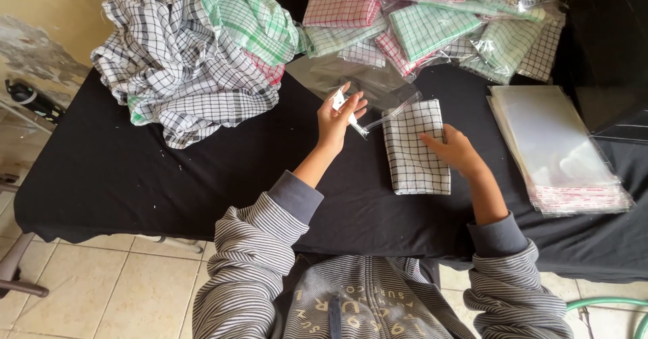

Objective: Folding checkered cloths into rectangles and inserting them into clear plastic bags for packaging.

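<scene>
1. Folded black-and-white checked cloth (pixel 415 149) on the black bench (pixel 135 170), partly slid into the mouth of a clear plastic bag (pixel 368 86).
2. Right hand (pixel 453 149) flat on the cloth's right edge, grip open, pressing rather than clasping.
3. Left hand (pixel 339 118) just left of the cloth, grip pinched on the bag's flap, strip between fingertips.
4. Stack of empty clear bags (pixel 560 147) right of the right hand.
5. Loose checked cloths (pixel 192 49) far left; bagged cloths (pixel 439 22) beyond both hands.
</scene>
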